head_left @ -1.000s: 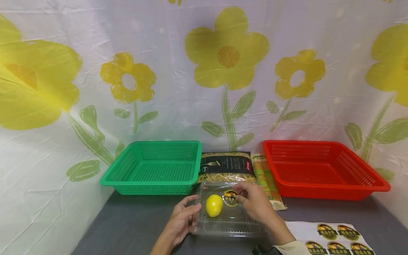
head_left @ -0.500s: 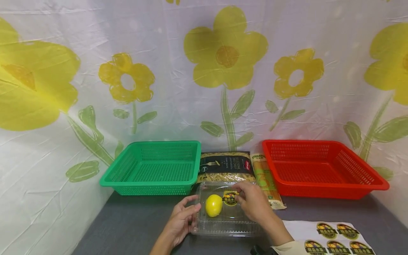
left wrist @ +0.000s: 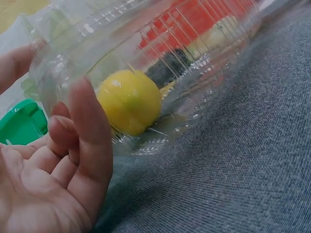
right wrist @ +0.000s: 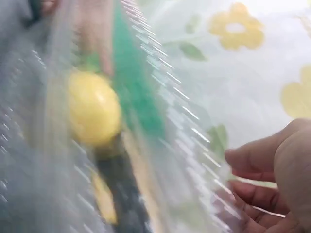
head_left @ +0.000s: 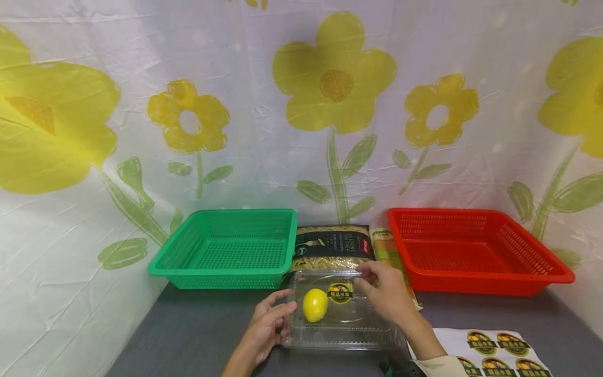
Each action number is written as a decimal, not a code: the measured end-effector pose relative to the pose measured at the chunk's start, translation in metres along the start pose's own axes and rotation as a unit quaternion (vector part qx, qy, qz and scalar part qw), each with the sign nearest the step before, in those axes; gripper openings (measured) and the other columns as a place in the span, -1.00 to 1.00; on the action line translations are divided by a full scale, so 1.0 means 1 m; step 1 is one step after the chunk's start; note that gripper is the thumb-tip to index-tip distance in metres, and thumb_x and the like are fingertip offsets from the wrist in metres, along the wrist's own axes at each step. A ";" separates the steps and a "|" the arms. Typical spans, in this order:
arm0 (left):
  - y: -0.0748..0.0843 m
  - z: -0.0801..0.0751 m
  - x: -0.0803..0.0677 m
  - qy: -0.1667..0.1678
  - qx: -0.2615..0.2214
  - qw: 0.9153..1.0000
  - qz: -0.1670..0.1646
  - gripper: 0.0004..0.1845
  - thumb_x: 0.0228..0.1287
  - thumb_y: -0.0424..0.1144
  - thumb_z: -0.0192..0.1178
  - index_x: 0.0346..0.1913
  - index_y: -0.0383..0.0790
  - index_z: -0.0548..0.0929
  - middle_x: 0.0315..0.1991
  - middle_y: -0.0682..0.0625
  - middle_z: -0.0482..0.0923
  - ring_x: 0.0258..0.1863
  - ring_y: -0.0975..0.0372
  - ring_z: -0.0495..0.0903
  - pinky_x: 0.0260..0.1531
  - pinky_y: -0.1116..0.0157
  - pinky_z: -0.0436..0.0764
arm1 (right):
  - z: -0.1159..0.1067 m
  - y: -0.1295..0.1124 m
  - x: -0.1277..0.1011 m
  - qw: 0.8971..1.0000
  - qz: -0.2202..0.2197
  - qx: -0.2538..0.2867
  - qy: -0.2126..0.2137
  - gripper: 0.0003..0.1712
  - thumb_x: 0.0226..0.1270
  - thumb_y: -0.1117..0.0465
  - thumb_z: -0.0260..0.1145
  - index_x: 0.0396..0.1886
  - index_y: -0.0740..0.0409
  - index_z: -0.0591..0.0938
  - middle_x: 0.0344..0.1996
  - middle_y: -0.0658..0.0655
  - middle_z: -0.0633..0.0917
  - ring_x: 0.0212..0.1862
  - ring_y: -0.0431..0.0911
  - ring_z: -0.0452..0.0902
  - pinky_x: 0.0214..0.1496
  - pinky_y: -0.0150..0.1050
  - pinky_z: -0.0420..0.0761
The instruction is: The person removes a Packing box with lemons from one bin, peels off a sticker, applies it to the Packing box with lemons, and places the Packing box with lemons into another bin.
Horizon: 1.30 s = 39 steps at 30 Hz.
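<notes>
A clear plastic clamshell box [head_left: 348,337] sits in front of me with a lemon [head_left: 315,305] inside its left half. Just right of the lemon, a round black-and-yellow fruit sticker [head_left: 340,294] lies on the lid. My left hand [head_left: 266,322] holds the box by its left edge, thumb over the top and fingers along the side. In the left wrist view, the lemon [left wrist: 130,102] shows through the plastic beside those fingers. My right hand [head_left: 388,293], fingers loosely bent, is over the lid's right part near the far edge. Its fingertips [right wrist: 234,156] look bare in the right wrist view.
A green basket [head_left: 226,272] stands at the back left and a red basket [head_left: 490,280] at the back right. Between them lie a pasta bag [head_left: 334,243] and a spaghetti pack [head_left: 380,234]. A sticker sheet [head_left: 449,340] lies at the right front.
My right hand has let go of the sticker and shifted right, so the whole sticker now shows on the lid. The left hand has stayed at the box's edge.
</notes>
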State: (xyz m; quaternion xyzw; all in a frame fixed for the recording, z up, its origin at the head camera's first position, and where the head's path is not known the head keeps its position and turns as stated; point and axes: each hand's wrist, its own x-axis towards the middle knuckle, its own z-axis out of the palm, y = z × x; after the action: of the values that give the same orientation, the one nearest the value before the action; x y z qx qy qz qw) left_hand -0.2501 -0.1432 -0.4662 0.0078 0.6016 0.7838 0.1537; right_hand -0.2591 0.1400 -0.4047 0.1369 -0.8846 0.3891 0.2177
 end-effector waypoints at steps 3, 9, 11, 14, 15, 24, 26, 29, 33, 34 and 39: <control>0.002 0.000 -0.001 0.003 0.011 1.000 0.000 -0.23 0.40 -0.09 0.29 0.50 -0.31 0.19 -0.61 0.08 0.38 -0.66 0.26 0.31 -0.61 0.32 0.58 | -0.018 0.008 0.002 0.999 -0.007 0.019 0.029 -0.82 0.20 0.39 0.49 -0.19 0.18 0.75 -0.41 -0.03 0.68 -0.32 -0.16 0.57 -0.32 -0.32 0.59; 0.010 0.002 -0.003 -0.003 0.043 0.999 -0.006 -0.13 0.38 -0.03 0.30 0.55 -0.34 0.12 -0.57 0.06 0.42 -0.64 0.26 0.39 -0.49 0.17 0.74 | -0.055 0.027 0.005 0.993 0.035 0.013 0.111 -0.87 0.33 0.37 0.37 -0.16 0.17 0.75 -0.36 0.08 0.73 -0.31 -0.17 0.52 -0.37 -0.36 0.50; 0.013 0.002 -0.004 0.000 0.057 0.998 -0.011 -0.09 0.38 0.01 0.30 0.56 -0.36 0.08 -0.55 0.04 0.44 -0.62 0.25 0.42 -0.44 0.10 0.76 | -0.065 0.032 0.006 0.987 0.062 0.013 0.147 -0.85 0.36 0.38 0.33 -0.14 0.18 0.75 -0.34 0.12 0.73 -0.31 -0.21 0.50 -0.39 -0.38 0.48; 0.018 0.002 -0.006 0.004 0.076 0.997 -0.017 -0.05 0.37 0.05 0.29 0.56 -0.39 0.06 -0.50 0.01 0.45 -0.58 0.24 0.46 -0.37 0.03 0.78 | -0.077 0.043 0.006 0.972 0.112 0.031 0.202 -0.84 0.39 0.35 0.30 -0.11 0.19 0.74 -0.34 0.13 0.71 -0.40 -0.24 0.48 -0.45 -0.42 0.48; 0.019 0.003 -0.007 0.005 0.080 0.997 -0.018 -0.05 0.38 0.06 0.28 0.56 -0.40 0.05 -0.48 0.01 0.45 -0.57 0.24 0.47 -0.35 0.01 0.78 | -0.081 0.047 0.006 0.966 0.134 0.049 0.217 -0.84 0.40 0.34 0.29 -0.10 0.20 0.73 -0.35 0.09 0.70 -0.45 -0.23 0.47 -0.48 -0.43 0.49; 0.028 0.007 -0.014 0.007 0.115 0.993 -0.040 -0.08 0.34 0.02 0.31 0.51 -0.47 0.13 -0.35 -0.05 0.49 -0.49 0.22 0.53 -0.34 0.02 0.78 | -0.117 0.078 -0.002 0.865 0.292 0.215 0.346 -0.93 0.39 0.23 0.34 -0.17 0.04 0.69 -0.51 -0.06 0.50 -0.71 -0.18 0.35 -0.70 -0.44 0.49; 0.028 0.009 -0.012 0.003 0.121 0.992 -0.044 -0.08 0.31 0.00 0.34 0.50 -0.47 0.15 -0.29 -0.09 0.50 -0.47 0.20 0.54 -0.34 0.03 0.78 | -0.122 0.084 -0.005 0.836 0.310 0.253 0.376 -0.93 0.38 0.25 0.33 -0.19 0.01 0.66 -0.52 -0.07 0.51 -0.75 -0.18 0.31 -0.72 -0.46 0.46; 0.028 0.011 -0.011 0.002 0.128 0.991 -0.047 -0.07 0.28 -0.05 0.38 0.50 -0.46 0.15 -0.17 -0.18 0.50 -0.43 0.17 0.54 -0.34 0.02 0.78 | -0.125 0.092 -0.007 0.783 0.330 0.325 0.415 -0.83 0.36 0.34 0.30 -0.18 -0.03 0.57 -0.50 -0.05 0.50 -0.79 -0.18 0.29 -0.75 -0.46 0.44; 0.027 0.011 -0.011 -0.001 0.121 0.992 -0.041 -0.10 0.27 -0.13 0.38 0.49 -0.47 0.15 -0.09 -0.21 0.48 -0.44 0.17 0.53 -0.33 -0.02 0.78 | -0.127 0.104 -0.007 0.705 0.374 0.395 0.455 -0.66 0.35 0.40 0.23 -0.14 -0.14 0.40 -0.30 -0.08 0.48 -0.78 -0.17 0.33 -0.75 -0.45 0.45; 0.027 0.011 -0.011 -0.003 0.116 0.993 -0.038 -0.11 0.27 -0.15 0.37 0.49 -0.48 0.14 -0.10 -0.20 0.48 -0.45 0.17 0.53 -0.33 -0.03 0.77 | -0.127 0.107 -0.008 0.687 0.388 0.406 0.461 -0.64 0.36 0.39 0.23 -0.13 -0.17 0.36 -0.22 -0.11 0.46 -0.75 -0.16 0.35 -0.73 -0.46 0.47; 0.027 0.013 -0.008 -0.004 0.104 0.994 -0.029 -0.12 0.24 -0.20 0.34 0.47 -0.51 0.13 -0.28 -0.11 0.44 -0.53 0.21 0.52 -0.34 -0.04 0.77 | -0.127 0.121 -0.010 0.614 0.419 0.476 0.470 -0.51 0.35 0.33 0.31 -0.10 -0.21 0.19 0.04 -0.22 0.24 -0.37 -0.19 0.43 -0.52 -0.44 0.60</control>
State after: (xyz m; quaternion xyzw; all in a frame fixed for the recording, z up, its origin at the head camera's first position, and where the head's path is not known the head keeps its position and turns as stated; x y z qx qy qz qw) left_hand -0.2463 -0.1395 -0.4360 0.0092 0.6790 0.7125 0.1766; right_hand -0.2653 0.3154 -0.4091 -0.3657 -0.3129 0.8156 0.3212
